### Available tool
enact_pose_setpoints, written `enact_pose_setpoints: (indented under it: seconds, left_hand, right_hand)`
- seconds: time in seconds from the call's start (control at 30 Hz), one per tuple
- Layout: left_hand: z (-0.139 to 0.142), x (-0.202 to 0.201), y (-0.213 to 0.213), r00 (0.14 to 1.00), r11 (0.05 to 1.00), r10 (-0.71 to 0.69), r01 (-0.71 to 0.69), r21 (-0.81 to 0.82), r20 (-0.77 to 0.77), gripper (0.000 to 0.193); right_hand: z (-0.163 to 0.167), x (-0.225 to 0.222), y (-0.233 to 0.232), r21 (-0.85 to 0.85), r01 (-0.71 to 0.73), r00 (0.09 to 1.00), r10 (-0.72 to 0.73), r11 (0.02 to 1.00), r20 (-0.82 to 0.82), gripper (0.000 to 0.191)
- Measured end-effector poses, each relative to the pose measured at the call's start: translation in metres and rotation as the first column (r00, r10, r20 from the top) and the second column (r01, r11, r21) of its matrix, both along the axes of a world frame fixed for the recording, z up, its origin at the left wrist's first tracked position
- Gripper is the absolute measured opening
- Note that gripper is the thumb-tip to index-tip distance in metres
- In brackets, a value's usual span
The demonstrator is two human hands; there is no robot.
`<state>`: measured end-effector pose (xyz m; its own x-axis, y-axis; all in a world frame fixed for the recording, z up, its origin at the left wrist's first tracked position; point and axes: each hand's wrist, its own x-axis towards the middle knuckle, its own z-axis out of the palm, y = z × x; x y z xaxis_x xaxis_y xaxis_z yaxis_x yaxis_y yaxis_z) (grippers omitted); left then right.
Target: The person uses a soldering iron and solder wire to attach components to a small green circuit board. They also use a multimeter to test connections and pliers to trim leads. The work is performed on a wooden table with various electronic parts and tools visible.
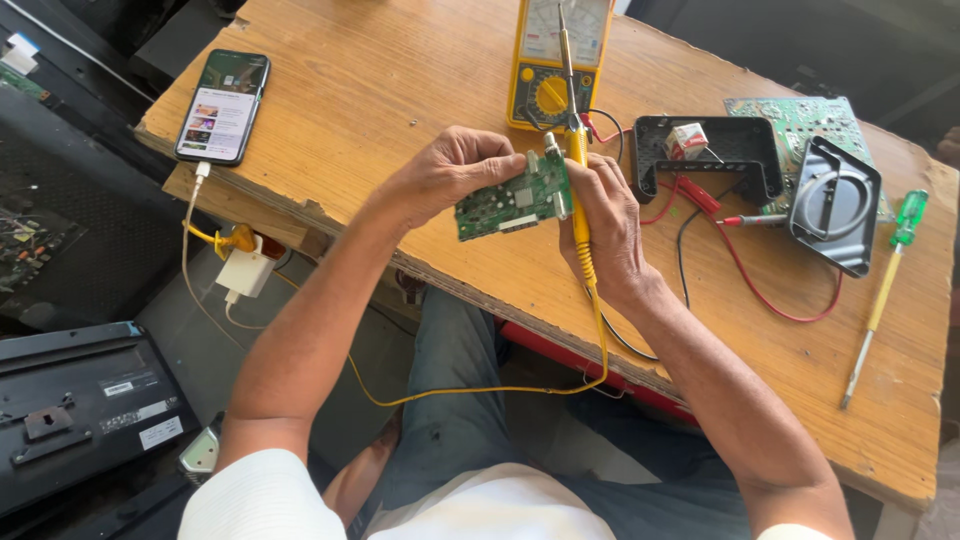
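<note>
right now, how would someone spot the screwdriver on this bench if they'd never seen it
Start at the wooden table and go to its right end, past the black plastic housing. The screwdriver lies alone near that edge, apart from both hands. Its clear green handle and long thin yellowish shaft set it apart from the yellow soldering iron in the right hand.

Bare table (400, 90) lay open left of the hands. Rightward, the multimeter (548, 75), red leads (740, 265) and black casing (835, 205) crowded the way.
</note>
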<state>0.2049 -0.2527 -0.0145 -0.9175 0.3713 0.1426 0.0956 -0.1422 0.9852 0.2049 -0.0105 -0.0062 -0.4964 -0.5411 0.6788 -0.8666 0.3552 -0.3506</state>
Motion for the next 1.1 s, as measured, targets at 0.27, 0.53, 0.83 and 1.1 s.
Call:
enact_pose_setpoints:
  seconds: [0.27,0.53,0.83,1.1]
  left_hand:
    - [-0.015,0.028,0.039,0.923,0.936,0.347,-0.328,0.129,-0.167,0.021]
    - [-0.027,0.089,0.024,0.800,0.809,0.582,-0.550,0.207,-0.148,0.025]
    - [-0.042,0.125,-0.012,0.643,0.638,0.760,-0.709,0.301,-0.097,0.025]
    - [-0.028,0.090,-0.045,0.451,0.476,0.879,-0.813,0.335,-0.157,0.024]
  right_hand:
    - [-0.007,0.021,0.000,-0.233,0.032,0.998,-0.017,0.972,0.068,0.023]
    - [-0.020,0.057,-0.046,-0.347,-0.022,0.978,0.093,0.938,0.189,0.020]
    - [-0.033,0.092,-0.115,-0.537,-0.052,0.846,0.323,0.842,0.424,0.016]
    - [-0.031,0.066,-0.172,-0.704,-0.004,0.696,0.508,0.710,0.508,0.022]
